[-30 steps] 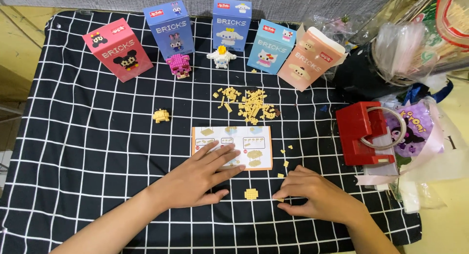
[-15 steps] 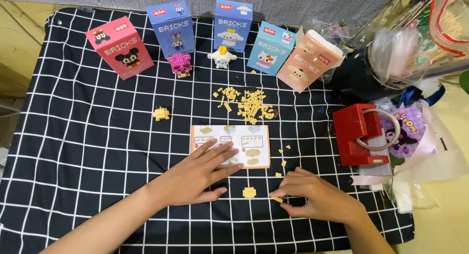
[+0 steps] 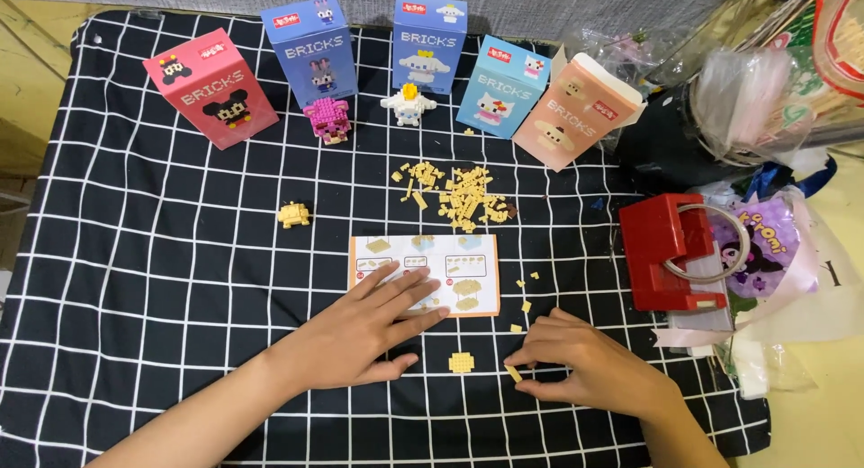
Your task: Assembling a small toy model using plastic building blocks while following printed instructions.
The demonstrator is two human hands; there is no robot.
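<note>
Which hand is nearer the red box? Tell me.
Right. The right hand lies on the cloth below and left of the red box, apart from it. The left hand rests farther left, fingers on the instruction sheet.

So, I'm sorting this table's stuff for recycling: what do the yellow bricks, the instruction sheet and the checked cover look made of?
The yellow bricks look like hard, slightly glossy plastic: tiny moulded blocks. The instruction sheet seems thin printed paper, lying flat under the left hand. The checked cover appears to be soft matte fabric, though a flexible vinyl cannot be ruled out.
</note>
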